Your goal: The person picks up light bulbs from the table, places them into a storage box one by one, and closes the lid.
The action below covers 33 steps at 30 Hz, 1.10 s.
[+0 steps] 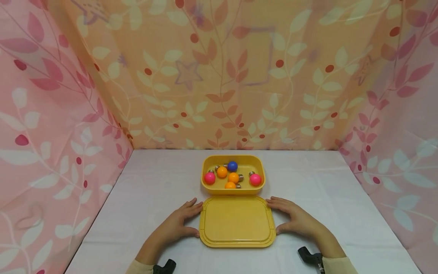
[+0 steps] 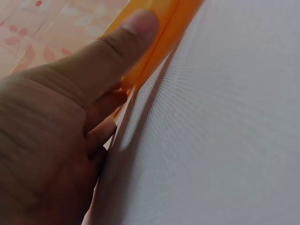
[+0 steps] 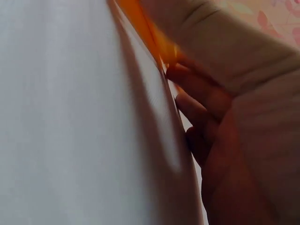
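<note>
A yellow lid [image 1: 237,221] lies flat on the table, right in front of a yellow plastic box [image 1: 233,191]. Small light bulbs in the box are pink [image 1: 255,180], orange [image 1: 222,172] and blue [image 1: 232,166], with silvery screw bases. My left hand [image 1: 175,225] is at the lid's left side, fingertips by the far corner and thumb by the near edge. Mirroring it, my right hand [image 1: 299,219] rests at the lid's right side. In the left wrist view, the thumb [image 2: 117,47] lies against the orange-looking lid edge. The right wrist view shows loosely bent fingers [image 3: 197,93] beside that edge.
A white cloth [image 1: 164,171] covers the table. Patterned fabric stands around it: orange-toned behind [image 1: 219,95], pink at left [image 1: 51,152] and right [image 1: 400,152]. Black wrist mounts [image 1: 309,255] show at the sleeves.
</note>
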{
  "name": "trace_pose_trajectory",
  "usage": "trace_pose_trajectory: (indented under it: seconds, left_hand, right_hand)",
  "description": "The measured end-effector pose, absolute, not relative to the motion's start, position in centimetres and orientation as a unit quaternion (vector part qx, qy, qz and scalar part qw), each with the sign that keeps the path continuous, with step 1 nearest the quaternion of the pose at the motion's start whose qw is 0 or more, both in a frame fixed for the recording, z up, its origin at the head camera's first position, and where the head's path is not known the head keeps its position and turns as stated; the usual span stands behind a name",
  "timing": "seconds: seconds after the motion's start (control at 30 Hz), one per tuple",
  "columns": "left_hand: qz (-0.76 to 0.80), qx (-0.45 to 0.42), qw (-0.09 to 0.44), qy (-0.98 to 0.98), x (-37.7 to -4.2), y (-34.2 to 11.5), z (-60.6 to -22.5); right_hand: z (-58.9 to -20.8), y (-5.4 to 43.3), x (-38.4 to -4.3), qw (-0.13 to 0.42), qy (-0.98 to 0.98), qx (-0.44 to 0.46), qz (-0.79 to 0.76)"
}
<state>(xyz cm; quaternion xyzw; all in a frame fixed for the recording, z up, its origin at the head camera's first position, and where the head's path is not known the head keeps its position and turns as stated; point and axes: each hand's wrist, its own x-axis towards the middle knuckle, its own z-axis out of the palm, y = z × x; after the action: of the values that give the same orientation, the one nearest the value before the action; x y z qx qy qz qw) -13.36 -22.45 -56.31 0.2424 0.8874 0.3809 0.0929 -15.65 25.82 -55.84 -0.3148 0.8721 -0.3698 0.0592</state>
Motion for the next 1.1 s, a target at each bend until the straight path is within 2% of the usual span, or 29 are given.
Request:
trace_pose_trajectory:
  seconds: [0.17, 0.33, 0.63, 0.83, 1.1]
  left_hand:
    - [0.418, 0.233, 0.108, 0.871, -13.2, -22.6, -56.1]
    - [0.470, 0.210, 0.127, 0.848, -13.1, -22.5, -55.7]
    - [0.597, 0.149, 0.139, 0.776, -12.8, -20.9, -55.4]
    - [0.639, 0.134, 0.121, 0.748, -12.8, -20.3, -55.6]
    - [0.647, 0.067, 0.080, 0.756, -12.5, -19.6, -55.4]
  right_hand:
    - [-55.6, 26.4, -15.6, 0.103, 0.857, -0.277, -0.422]
    - [-55.3, 26.4, -15.6, 0.117, 0.845, -0.248, -0.459]
    - [-55.0, 26.5, -15.6, 0.084, 0.819, -0.249, -0.510]
    - [-54.8, 26.2, -15.7, 0.071, 0.795, -0.236, -0.554]
    - [-55.0, 25.8, -15.6, 0.050, 0.795, -0.219, -0.564]
